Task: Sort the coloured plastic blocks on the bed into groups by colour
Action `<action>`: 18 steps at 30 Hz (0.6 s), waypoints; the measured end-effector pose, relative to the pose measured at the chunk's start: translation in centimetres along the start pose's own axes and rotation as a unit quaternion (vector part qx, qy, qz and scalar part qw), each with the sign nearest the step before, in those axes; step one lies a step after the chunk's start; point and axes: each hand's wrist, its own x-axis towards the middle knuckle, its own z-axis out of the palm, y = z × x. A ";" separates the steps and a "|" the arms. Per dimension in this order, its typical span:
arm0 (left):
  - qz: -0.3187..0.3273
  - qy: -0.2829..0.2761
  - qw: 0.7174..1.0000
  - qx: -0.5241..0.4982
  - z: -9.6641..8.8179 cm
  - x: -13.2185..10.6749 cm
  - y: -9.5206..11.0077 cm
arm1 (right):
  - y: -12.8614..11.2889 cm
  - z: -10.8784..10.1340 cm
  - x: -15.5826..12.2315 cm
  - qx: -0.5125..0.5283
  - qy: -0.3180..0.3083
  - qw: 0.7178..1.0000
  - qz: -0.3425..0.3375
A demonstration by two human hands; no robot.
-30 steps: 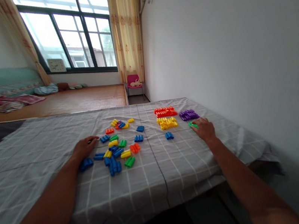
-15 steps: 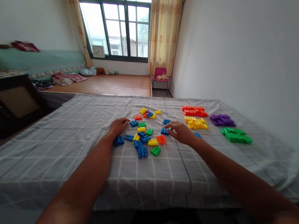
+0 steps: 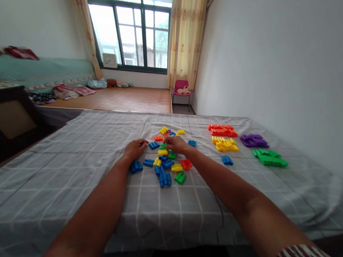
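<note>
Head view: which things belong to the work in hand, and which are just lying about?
Seem to belong:
scattered blocks, right hand over them, left hand beside
red pile
yellow pile
purple pile
green pile

Seem just lying about:
clock
pink chair
soft toy on it

green piece [image 3: 162,146] | partly hidden | beside yellow piece [image 3: 163,153], right of blue piece [image 3: 153,145]

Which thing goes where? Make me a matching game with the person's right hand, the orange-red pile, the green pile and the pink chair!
1. right hand
2. orange-red pile
3. green pile
4. pink chair

A. behind the yellow pile
B. by the long curtain
C. at the scattered pieces
D. right of and nearer than the purple pile

Pairs: 1-C, 2-A, 3-D, 4-B
</note>
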 end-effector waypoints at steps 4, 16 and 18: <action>-0.008 -0.008 1.000 0.029 -0.2 0.3 -0.2 | 1.7 -2.9 -3.8 0.067 0.060 0.996 0.001; -0.005 0.002 0.997 0.080 -0.4 0.9 -0.6 | 21.6 -18.4 -24.2 -0.020 0.431 0.827 0.360; -0.004 0.004 0.997 0.083 -0.4 1.0 -0.7 | 23.9 -19.2 -27.5 -0.047 0.452 0.794 0.404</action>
